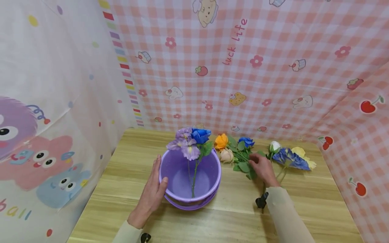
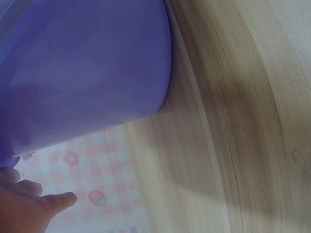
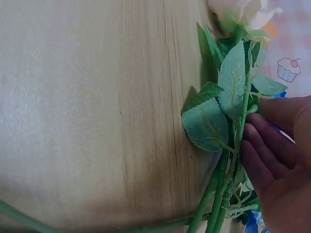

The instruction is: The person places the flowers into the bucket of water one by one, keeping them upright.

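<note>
Two flowers (image 1: 190,151) stand in the bucket (image 1: 177,177), touched by the straight-fingered left hand (image 1: 153,189), while other flowers (image 1: 221,141) lie on the bench (image 1: 231,212), where the right hand's (image 1: 263,168) bent fingers touch stems (image 3: 206,196), grip unclear.

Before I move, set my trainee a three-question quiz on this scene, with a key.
1. Which flower colours stand in the purple bucket?
2. True or false: the left hand holds a flower.
3. In the head view, which flower on the table reaches farthest right? a) orange b) white c) yellow

Key:
1. A purple flower and a blue flower.
2. False: it rests at the bucket's side.
3. c, the yellow flower.
</note>
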`<action>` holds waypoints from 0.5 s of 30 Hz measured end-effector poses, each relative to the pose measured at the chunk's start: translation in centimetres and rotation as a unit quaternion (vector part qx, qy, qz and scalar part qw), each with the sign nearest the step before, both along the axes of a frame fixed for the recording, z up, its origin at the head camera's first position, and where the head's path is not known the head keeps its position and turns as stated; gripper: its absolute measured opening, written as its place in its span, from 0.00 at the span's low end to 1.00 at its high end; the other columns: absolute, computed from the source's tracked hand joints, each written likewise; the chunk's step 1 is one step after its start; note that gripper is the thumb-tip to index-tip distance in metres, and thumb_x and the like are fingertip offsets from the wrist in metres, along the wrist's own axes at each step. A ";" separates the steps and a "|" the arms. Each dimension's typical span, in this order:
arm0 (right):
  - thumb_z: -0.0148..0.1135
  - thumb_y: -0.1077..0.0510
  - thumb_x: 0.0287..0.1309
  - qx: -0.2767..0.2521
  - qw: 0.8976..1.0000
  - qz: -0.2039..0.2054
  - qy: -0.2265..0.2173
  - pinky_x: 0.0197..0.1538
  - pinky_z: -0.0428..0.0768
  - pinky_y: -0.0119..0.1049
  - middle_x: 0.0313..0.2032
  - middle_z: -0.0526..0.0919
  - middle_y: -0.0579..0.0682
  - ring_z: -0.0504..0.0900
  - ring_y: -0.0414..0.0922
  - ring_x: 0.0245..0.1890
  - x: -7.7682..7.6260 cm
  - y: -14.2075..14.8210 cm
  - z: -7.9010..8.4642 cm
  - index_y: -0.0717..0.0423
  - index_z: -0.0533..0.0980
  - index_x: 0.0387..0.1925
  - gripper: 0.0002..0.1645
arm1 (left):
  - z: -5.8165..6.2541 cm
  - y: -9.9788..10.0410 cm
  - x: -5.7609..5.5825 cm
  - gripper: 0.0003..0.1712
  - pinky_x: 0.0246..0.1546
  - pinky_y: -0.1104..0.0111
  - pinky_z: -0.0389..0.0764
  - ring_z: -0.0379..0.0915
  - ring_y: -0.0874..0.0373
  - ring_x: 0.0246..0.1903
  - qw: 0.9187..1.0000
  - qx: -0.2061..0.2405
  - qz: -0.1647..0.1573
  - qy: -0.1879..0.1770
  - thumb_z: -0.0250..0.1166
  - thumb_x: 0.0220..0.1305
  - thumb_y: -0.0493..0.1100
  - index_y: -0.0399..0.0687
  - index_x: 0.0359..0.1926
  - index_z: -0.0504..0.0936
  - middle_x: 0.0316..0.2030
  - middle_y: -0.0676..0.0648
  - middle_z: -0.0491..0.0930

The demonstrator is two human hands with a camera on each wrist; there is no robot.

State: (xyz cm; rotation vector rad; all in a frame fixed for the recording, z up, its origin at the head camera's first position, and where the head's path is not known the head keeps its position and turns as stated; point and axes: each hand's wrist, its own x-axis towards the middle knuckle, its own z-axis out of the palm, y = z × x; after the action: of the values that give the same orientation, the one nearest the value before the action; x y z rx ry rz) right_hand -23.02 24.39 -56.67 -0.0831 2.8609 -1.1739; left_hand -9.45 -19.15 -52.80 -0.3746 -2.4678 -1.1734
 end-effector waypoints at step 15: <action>0.65 0.65 0.65 0.071 0.997 0.042 -0.005 0.48 0.83 0.55 0.41 0.88 0.60 0.85 0.57 0.44 0.0 -0.2 -0.7 0.67 0.84 0.52 0.15 | 0.0 0.0 0.0 0.40 0.78 0.69 0.41 0.47 0.33 0.77 1.000 -0.004 0.001 0.004 0.50 0.76 0.41 0.36 0.82 0.47 0.80 0.35 0.50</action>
State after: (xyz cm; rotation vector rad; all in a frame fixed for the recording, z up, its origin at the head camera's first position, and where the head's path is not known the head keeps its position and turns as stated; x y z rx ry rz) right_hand -23.03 24.15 -57.36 -0.1900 2.8894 -0.9519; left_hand -9.41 -19.11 -52.76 -0.3783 -2.4656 -1.1583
